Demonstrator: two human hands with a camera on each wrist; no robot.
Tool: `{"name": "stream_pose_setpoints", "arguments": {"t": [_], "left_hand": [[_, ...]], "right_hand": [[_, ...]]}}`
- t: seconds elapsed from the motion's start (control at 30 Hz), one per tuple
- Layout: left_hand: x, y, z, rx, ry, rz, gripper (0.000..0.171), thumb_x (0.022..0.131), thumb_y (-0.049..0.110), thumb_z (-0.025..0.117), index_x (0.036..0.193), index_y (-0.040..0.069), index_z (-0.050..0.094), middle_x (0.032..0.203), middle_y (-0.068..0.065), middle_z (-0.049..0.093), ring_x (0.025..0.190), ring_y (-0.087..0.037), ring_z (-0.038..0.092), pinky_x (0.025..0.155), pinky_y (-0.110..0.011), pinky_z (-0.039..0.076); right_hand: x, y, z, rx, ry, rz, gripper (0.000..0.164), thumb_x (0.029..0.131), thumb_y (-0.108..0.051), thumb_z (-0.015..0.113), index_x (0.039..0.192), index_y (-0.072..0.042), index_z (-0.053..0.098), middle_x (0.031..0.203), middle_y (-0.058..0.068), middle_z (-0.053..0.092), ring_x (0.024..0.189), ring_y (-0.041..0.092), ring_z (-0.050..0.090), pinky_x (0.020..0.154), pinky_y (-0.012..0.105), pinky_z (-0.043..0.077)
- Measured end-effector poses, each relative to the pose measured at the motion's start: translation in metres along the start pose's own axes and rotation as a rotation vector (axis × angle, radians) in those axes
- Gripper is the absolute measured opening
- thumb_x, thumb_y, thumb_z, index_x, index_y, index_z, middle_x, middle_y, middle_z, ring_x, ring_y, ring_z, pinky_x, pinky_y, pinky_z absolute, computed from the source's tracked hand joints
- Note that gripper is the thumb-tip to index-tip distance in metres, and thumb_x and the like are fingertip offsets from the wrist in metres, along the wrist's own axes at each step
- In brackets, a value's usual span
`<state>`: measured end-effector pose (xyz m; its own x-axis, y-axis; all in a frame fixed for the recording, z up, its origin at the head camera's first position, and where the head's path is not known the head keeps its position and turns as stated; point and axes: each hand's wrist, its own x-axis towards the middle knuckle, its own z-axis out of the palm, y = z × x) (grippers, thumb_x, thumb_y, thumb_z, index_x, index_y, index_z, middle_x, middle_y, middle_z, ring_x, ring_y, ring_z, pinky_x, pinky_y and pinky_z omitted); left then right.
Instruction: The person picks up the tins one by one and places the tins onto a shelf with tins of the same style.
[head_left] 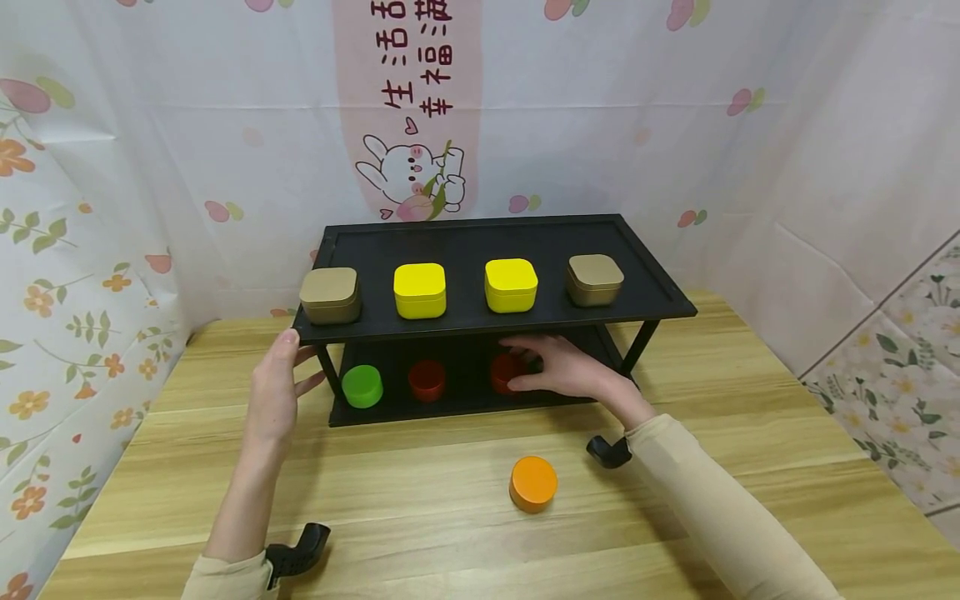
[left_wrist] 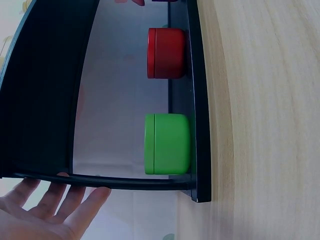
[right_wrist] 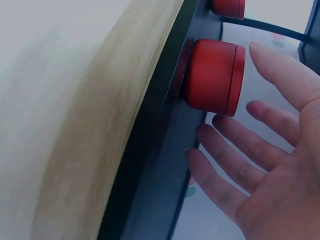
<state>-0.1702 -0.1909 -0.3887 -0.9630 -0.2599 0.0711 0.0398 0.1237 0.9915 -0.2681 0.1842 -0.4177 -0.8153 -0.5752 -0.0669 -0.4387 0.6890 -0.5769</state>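
On the lower level of a black two-level rack (head_left: 450, 329), my right hand (head_left: 562, 367) reaches around a round red tin (head_left: 503, 377). In the right wrist view, a gap shows between the thumb and that red tin (right_wrist: 212, 75), and the fingers spread beside and below it. My left hand (head_left: 273, 387) is at the rack's left end. Its fingertips touch the side frame (left_wrist: 125, 183) in the left wrist view, fairly straight. Nearest to it on the lower level sits a round green tin (head_left: 362, 387), with a second red tin (head_left: 427, 381) further right.
Along the rack's top stand two brown square tins (head_left: 330, 296) (head_left: 594, 280) and two yellow ones (head_left: 420, 291) (head_left: 511, 285). An orange round tin (head_left: 533, 484) lies on the wooden table (head_left: 420, 517) before the rack. A printed cloth (head_left: 225, 150) hangs behind.
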Motion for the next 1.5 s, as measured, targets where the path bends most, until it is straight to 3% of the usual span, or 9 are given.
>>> {"name": "stream_pose_setpoints", "arguments": {"t": [0.53, 1.5], "left_hand": [[0.001, 0.000, -0.001, -0.028, 0.015, -0.013, 0.049, 0.110, 0.046, 0.031, 0.140, 0.017, 0.056, 0.134, 0.011, 0.051, 0.122, -0.008, 0.053, 0.083, -0.009, 0.056], [0.001, 0.000, 0.001, -0.003, 0.003, -0.001, 0.051, 0.110, 0.050, 0.031, 0.141, 0.019, 0.058, 0.138, 0.009, 0.051, 0.121, -0.006, 0.053, 0.083, -0.009, 0.056]], "right_hand": [[-0.033, 0.005, -0.002, 0.024, 0.111, -0.022, 0.066, 0.091, -0.033, 0.079, 0.149, -0.014, 0.054, 0.139, 0.012, 0.063, 0.119, 0.030, 0.065, 0.099, 0.049, 0.058], [-0.064, -0.003, 0.002, 0.075, 0.148, -0.060, 0.060, 0.091, -0.027, 0.080, 0.144, -0.008, 0.058, 0.131, 0.014, 0.068, 0.108, 0.027, 0.068, 0.097, 0.049, 0.059]]}}
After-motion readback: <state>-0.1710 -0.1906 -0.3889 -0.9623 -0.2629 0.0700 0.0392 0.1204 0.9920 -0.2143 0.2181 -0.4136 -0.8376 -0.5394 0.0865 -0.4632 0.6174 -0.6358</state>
